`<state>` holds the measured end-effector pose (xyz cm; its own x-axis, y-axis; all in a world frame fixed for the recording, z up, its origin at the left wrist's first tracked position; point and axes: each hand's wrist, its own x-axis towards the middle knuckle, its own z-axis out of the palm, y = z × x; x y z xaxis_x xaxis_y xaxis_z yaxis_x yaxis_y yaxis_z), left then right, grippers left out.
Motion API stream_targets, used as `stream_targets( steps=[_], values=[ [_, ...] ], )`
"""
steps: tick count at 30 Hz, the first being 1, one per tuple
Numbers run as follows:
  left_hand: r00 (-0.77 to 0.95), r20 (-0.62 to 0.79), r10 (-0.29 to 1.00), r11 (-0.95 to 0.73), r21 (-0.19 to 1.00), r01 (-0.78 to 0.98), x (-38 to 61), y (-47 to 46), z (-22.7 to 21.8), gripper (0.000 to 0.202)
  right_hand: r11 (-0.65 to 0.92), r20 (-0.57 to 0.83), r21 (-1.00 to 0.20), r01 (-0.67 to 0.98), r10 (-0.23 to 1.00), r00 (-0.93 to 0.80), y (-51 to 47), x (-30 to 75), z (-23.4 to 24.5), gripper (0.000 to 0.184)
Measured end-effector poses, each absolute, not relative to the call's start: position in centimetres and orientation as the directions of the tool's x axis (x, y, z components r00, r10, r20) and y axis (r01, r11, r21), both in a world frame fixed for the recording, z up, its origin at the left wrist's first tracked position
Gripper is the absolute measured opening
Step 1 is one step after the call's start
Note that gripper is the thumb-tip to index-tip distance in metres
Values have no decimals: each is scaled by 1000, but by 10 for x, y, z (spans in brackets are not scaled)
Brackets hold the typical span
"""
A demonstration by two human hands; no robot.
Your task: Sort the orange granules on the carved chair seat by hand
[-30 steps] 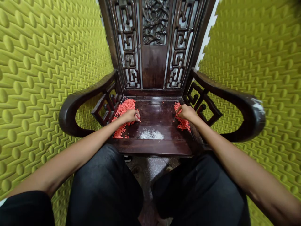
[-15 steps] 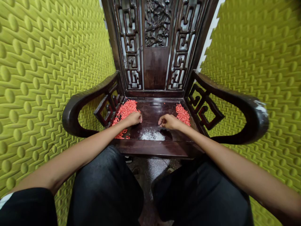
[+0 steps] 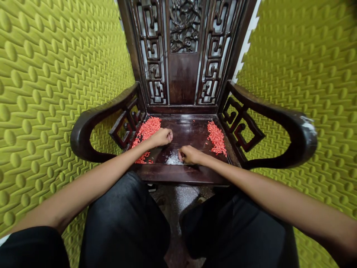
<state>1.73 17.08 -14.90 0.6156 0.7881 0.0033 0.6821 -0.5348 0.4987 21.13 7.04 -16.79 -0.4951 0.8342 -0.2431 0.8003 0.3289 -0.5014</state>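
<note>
A dark carved wooden chair seat point(image 3: 189, 132) holds three piles of small grains. A large red pile point(image 3: 146, 130) lies at the left, a smaller red pile point(image 3: 216, 137) at the right, and a white pile point(image 3: 172, 159) near the front edge. My left hand point(image 3: 161, 137) is closed in a loose fist just right of the left red pile; what its fingers hold is hidden. My right hand point(image 3: 188, 154) is closed in a pinch, resting on the right side of the white pile and covering part of it.
Curved armrests point(image 3: 95, 119) point(image 3: 279, 115) flank the seat, and an openwork chair back point(image 3: 182, 52) rises behind. Green padded walls point(image 3: 50, 82) close in on both sides. My dark-trousered knees point(image 3: 125, 219) sit below the seat's front edge.
My right hand left the right red pile and crossed leftward and forward onto the white pile. My left hand shifted slightly right, off the left red pile.
</note>
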Motion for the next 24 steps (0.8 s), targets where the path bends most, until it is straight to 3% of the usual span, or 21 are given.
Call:
stream_targets(
  steps=[8, 14, 18, 24],
  values=[
    [620, 153, 769, -535, 685, 494, 24, 163, -134, 18, 299, -192, -572, 764, 857, -479, 80, 217, -164, 28],
    [607, 189, 772, -487, 790, 373, 26, 156, -118, 18, 229, -115, -719, 657, 892, -437, 86, 222, -149, 30],
    [604, 199, 772, -423, 869, 255, 23, 146, -96, 17, 187, -50, -815, 549, 920, -388, 91, 232, -134, 20],
    [579, 236, 780, -335, 940, 68, 25, 130, -74, 34, 163, 8, -907, 388, 928, -371, 85, 251, -106, 12]
  ],
)
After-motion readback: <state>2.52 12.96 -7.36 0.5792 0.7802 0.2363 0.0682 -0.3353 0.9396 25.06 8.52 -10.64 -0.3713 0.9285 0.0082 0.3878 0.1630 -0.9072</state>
